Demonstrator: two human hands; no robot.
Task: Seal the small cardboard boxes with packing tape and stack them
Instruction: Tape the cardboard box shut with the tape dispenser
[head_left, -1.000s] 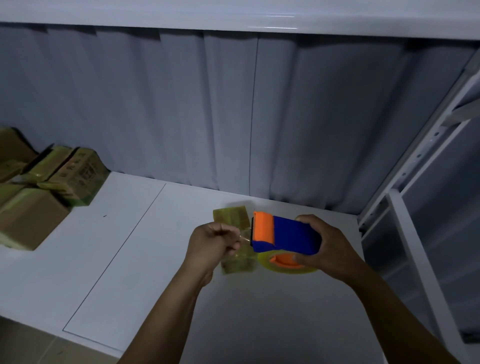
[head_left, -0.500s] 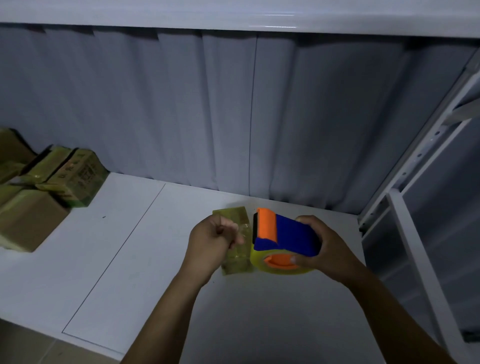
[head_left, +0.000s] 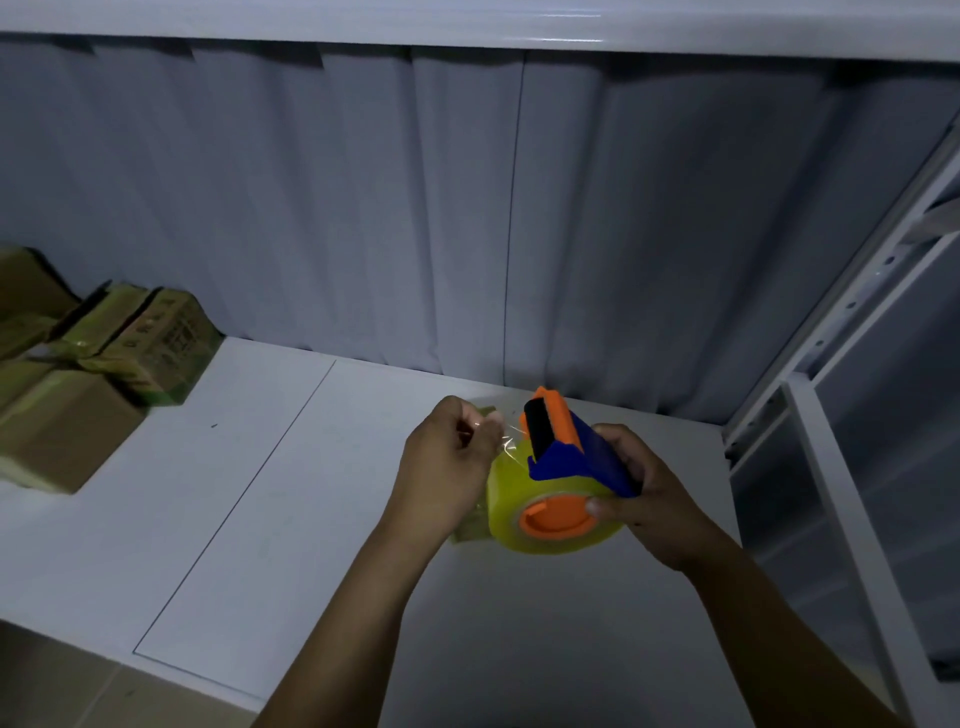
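Grip of the right hand (head_left: 639, 483) is closed round the blue and orange tape dispenser (head_left: 582, 457), with one fingertip set against the orange hub (head_left: 556, 519). Grip of the left hand (head_left: 447, 467) is a narrow pinch on the loose tape end (head_left: 506, 436), held just beside the cutter (head_left: 540, 426).

Compared with one second ago, the dispenser is tipped up, so that the yellow tape roll (head_left: 511, 499) is turned toward the camera. The pinch on the tape end is kept, and only a short strip is drawn out.

The small box (head_left: 466, 535) lies on the desk (head_left: 260, 519) beneath the hands and is now largely hidden; its flaps cannot be checked. Sealing of this box is judged not yet begun: the tape is freed but not stuck down. Other boxes (head_left: 140, 343) are piled at the far left of the desk, well apart.
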